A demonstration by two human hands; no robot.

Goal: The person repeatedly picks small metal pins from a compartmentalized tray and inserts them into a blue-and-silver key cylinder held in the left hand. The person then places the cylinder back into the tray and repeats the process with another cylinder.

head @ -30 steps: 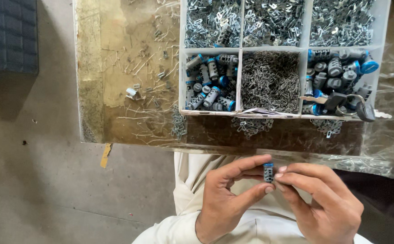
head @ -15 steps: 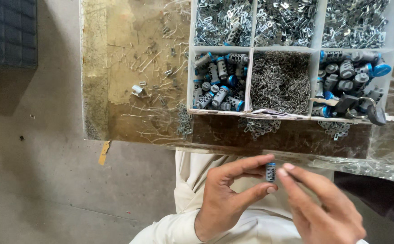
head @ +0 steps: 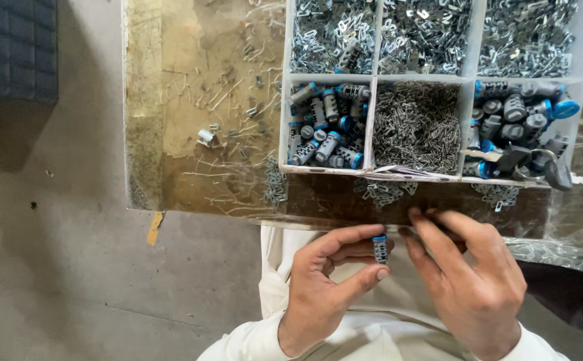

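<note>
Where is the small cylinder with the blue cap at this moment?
In the head view, the small blue-capped cylinder is pinched upright between the left hand thumb and forefinger, low centre, just beside the right hand fingers.

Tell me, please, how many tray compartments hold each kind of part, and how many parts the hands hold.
Compartments of bent metal clips: 3
Compartments of blue-capped cylinders: 2
Compartments of fine wire pins: 1
Total compartments in view in the white tray: 6
Cylinders held: 1, a blue-capped cylinder pinched in the left hand; the right hand is beside it.
</note>
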